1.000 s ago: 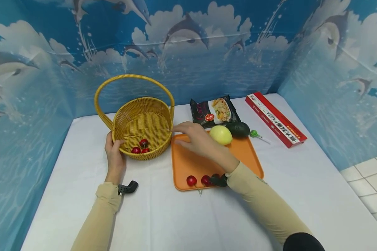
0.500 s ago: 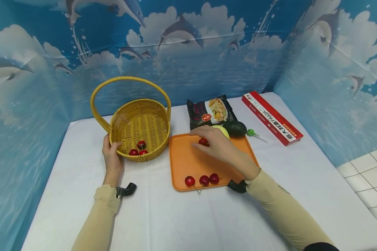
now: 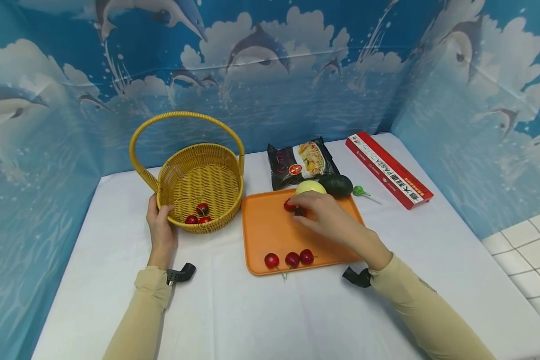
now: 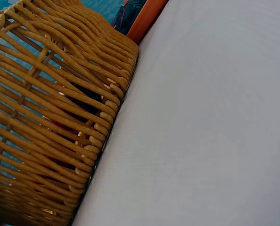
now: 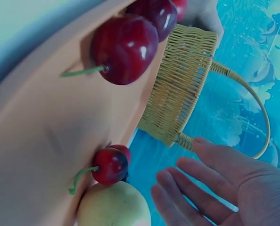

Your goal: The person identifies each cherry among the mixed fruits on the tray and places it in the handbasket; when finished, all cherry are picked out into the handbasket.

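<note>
My left hand (image 3: 161, 225) grips the rim of a yellow wicker basket (image 3: 234, 212), thumb over the edge; several red cherries (image 3: 191, 220) lie inside. In the left wrist view, the basket's woven side (image 4: 60, 108) fills the left. Over the orange tray (image 3: 261, 235), my right hand (image 3: 330, 217) reaches toward two cherries (image 3: 290, 205) beside a pale yellow fruit (image 3: 310, 187). The right wrist view has its fingers (image 5: 201, 200) spread and relaxed, holding nothing, apart from that cherry pair (image 5: 110, 165). Three more cherries (image 3: 292, 259) with green stems lie along the tray's front edge.
Behind the tray lies a black noodle packet (image 3: 302, 162), with a dark green avocado (image 3: 336, 185) in front of it. A green lollipop (image 3: 359, 191) and a red pasta box (image 3: 389, 170) are farther right. Dolphin-print cloth (image 3: 261, 95) walls the table's back and sides.
My right hand has drawn back from the basket's side to the right, over the tray near the yellow fruit, where two cherries now show. The left hand keeps its hold on the basket.
</note>
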A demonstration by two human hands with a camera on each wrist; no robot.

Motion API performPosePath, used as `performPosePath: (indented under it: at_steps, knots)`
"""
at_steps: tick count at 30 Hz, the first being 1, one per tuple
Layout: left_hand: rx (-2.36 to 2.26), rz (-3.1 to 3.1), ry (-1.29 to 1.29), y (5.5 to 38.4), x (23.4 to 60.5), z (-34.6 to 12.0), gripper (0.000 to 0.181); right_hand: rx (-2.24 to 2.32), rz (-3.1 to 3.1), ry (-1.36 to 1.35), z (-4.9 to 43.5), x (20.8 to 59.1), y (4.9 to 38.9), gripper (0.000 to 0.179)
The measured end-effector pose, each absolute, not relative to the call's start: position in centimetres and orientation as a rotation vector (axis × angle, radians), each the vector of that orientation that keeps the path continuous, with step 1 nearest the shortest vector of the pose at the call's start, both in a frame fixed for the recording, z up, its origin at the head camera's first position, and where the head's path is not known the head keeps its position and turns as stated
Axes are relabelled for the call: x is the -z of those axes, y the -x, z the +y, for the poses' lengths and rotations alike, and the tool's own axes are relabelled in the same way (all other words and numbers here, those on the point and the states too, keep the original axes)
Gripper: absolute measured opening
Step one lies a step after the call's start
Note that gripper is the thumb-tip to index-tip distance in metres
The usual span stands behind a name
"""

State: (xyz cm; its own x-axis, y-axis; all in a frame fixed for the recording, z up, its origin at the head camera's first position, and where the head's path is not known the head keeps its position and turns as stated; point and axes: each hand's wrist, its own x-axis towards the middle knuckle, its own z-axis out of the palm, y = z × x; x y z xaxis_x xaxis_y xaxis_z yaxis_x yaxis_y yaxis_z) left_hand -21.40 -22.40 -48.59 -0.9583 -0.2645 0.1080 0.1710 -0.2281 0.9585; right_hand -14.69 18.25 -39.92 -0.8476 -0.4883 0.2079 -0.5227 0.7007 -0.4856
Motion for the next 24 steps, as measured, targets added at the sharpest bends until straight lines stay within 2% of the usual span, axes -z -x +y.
performPosePath:
  at_steps: [24]
  knots:
    - [2.268,-1.731,-0.097,21.4,48.5,-22.2,0.062,-0.681,-2.996,-0.711,18.3,42.5,13.5,0.052]
